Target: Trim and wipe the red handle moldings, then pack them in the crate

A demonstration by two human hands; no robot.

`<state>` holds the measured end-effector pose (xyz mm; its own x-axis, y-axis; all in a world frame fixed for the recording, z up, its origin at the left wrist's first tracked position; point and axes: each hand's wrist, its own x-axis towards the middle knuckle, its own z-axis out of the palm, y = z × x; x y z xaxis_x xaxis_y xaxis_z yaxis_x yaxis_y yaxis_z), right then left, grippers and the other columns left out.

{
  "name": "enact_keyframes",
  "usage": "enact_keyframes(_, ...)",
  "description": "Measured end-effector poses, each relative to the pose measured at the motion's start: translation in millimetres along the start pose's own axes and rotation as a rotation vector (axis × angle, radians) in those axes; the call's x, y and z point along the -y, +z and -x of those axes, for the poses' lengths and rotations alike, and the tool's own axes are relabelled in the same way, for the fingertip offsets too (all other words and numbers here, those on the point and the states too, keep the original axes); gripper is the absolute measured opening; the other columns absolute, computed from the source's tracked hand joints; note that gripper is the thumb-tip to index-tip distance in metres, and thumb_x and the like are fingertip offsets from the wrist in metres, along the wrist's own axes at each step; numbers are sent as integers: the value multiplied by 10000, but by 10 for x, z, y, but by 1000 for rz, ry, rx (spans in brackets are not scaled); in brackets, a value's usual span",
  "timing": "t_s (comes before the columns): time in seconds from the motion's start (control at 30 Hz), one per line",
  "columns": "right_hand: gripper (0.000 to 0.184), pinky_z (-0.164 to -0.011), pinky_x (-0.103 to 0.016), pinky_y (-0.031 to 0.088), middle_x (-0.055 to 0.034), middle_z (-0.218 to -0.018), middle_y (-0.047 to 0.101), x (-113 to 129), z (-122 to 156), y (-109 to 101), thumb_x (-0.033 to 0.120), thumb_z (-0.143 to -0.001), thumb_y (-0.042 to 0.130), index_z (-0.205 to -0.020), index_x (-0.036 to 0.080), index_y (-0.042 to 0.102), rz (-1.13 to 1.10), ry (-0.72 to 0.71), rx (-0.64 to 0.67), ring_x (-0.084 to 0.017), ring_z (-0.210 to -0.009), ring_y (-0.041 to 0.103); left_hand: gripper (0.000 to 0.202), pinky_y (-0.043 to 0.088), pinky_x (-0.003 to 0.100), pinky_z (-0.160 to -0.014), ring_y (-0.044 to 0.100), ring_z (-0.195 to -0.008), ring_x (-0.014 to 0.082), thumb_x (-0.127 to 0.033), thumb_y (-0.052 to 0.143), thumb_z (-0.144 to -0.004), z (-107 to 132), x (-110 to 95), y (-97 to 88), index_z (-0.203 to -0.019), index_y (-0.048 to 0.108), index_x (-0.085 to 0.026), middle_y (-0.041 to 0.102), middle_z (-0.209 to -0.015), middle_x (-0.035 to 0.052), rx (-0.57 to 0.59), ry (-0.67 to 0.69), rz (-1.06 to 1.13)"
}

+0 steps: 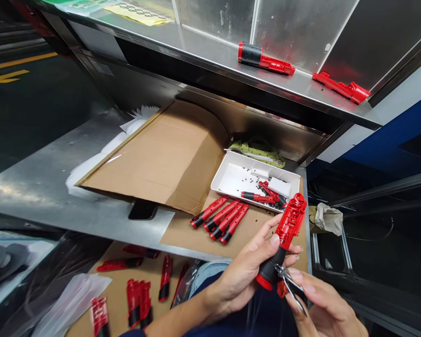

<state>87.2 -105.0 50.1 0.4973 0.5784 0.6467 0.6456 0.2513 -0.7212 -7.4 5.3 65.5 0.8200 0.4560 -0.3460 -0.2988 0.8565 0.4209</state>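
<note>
My left hand (247, 271) is closed around a red plastic handle part (290, 222) with a black end, held upright near the bench's front right corner. My right hand (317, 304) grips small metal cutters (289, 285) with an orange grip, their jaws touching the black end of the part. Several matching red and black parts (220, 219) lie in a row on cardboard just left of my hands. A white tray (231, 175) behind them holds a few more parts and small black bits.
A large cardboard sheet (164, 154) covers the steel bench (38, 187). Two red parts (264, 60) (342, 88) rest on the upper shelf. More red parts (138, 299) lie on cardboard below the bench at left, beside a clear bag (73, 299). A black phone (142, 210) sits at the cardboard's edge.
</note>
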Motion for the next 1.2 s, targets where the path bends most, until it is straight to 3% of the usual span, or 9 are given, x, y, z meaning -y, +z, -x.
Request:
enact_keyframes(0.27,82,-639,-265,651,-56,-830,792,-3,-6,2,143,-814,738,-872,184,697,17,-13,-1,-211,-718,774,665,513,230,-861,713,-908,135,-406,709,-859,-7,6,-13,-1445,448,-228,744,-1021,99,27,7,-5)
enact_keyframes(0.43,76,-660,-265,656,-46,-826,792,-82,3,-70,156,-841,724,-885,194,675,29,-67,66,-204,-722,775,620,513,219,-865,712,-926,132,-391,698,-870,-14,1,6,-1430,474,-249,740,-1019,77,39,13,-26)
enact_keyframes(0.63,119,-652,-234,664,-1,-761,783,-93,-28,-179,218,-834,753,-941,231,702,-76,-58,-16,-195,-711,776,508,514,280,-939,702,-1001,167,-307,652,-907,-37,3,31,-1389,531,-197,733,-1025,86,39,45,63)
enact_keyframes(0.77,103,-681,-261,664,-42,-828,788,-41,-21,-98,238,-844,747,-930,215,696,-25,18,-42,-205,-750,777,508,530,258,-863,726,-904,157,-328,592,-945,-33,0,15,-1423,492,-186,753,-963,93,46,17,72)
enact_keyframes(0.9,78,-671,-274,660,-71,-864,787,-6,-9,-17,227,-852,732,-898,190,681,21,10,-24,-215,-750,776,561,527,250,-854,727,-952,169,-356,612,-933,-33,1,-2,-1443,462,-176,760,-969,113,54,10,86)
enact_keyframes(1.07,71,-708,-288,656,-66,-879,790,22,-10,7,186,-833,741,-885,194,694,18,34,-21,-207,-739,773,618,533,199,-749,740,-908,158,-384,670,-893,-28,5,-2,-1450,457,-225,760,-943,84,47,17,60)
enact_keyframes(1.2,95,-715,-272,650,-64,-889,792,10,-13,18,159,-818,753,-891,188,699,11,28,-16,-200,-748,774,593,538,192,-765,736,-921,148,-397,657,-901,-17,13,2,-1440,466,-242,758,-953,82,26,14,32)
